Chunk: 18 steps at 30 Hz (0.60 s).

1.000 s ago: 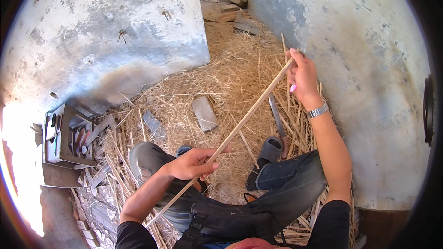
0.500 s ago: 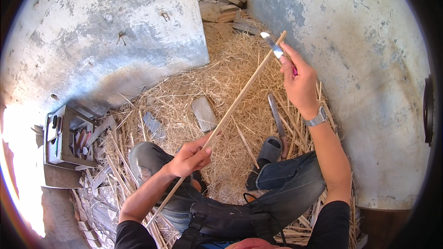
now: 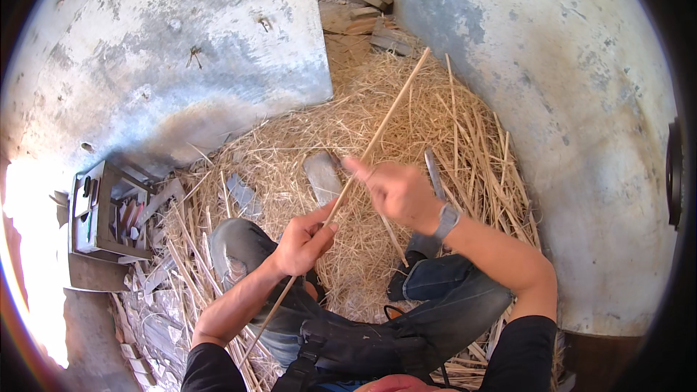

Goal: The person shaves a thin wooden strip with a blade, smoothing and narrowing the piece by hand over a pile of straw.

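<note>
A long, thin wooden strip slants from my lap up toward the far wall. My left hand is closed round its middle, above my left knee. My right hand, slightly blurred, is closed against the strip just beyond the left one. It holds a small knife, of which only a dark bit of blade shows past the fingers; the handle is hidden in the fist. Beyond the right wrist a larger knife lies on the straw, its handle covered by my forearm.
Straw-like shavings cover the floor between my legs and the walls. A grey whetstone-like block lies among them. At the left stands a small wooden stand with tools inside. Long strips lie along the right wall; bricks are piled behind.
My right hand has come down and left with the knife, from the strip's far end to near my left hand. The strip's far end has swung slightly left.
</note>
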Available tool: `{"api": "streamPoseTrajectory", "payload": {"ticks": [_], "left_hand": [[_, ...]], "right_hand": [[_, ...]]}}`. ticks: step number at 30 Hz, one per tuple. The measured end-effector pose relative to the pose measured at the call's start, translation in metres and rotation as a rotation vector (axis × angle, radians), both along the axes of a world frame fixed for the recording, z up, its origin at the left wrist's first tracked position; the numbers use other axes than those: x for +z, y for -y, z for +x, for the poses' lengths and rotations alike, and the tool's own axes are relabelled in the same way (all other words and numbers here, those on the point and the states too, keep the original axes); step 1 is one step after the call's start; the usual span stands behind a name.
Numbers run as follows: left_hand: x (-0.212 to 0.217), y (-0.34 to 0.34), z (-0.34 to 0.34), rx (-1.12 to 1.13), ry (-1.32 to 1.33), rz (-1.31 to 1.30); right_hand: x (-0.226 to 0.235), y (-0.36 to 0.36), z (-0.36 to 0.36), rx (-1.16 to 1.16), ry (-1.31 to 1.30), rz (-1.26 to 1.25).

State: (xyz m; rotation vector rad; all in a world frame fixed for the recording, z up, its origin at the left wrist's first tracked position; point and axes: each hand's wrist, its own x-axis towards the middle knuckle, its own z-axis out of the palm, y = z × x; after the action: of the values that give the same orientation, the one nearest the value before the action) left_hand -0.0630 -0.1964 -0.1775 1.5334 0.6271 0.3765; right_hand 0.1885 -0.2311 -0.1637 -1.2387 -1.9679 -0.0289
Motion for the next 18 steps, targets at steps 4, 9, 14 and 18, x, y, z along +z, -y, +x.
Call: {"api": "streamPoseTrajectory", "payload": {"ticks": [4,9,14,18], "left_hand": [[-0.004,-0.011,0.002,0.044,0.184,-0.160],[0.003,-0.005,0.004,-0.120,0.286,-0.395],[0.004,-0.008,0.004,-0.090,0.300,-0.479],[0.005,-0.010,0.001,-0.030,0.266,-0.560]], "right_hand": [[0.009,0.012,-0.032,0.129,-0.027,-0.079],[0.026,-0.041,0.065,-0.328,-0.126,-0.013],[0.008,-0.030,0.035,-0.227,-0.062,0.087],[-0.006,0.000,-0.011,-0.034,-0.032,0.000]]}}
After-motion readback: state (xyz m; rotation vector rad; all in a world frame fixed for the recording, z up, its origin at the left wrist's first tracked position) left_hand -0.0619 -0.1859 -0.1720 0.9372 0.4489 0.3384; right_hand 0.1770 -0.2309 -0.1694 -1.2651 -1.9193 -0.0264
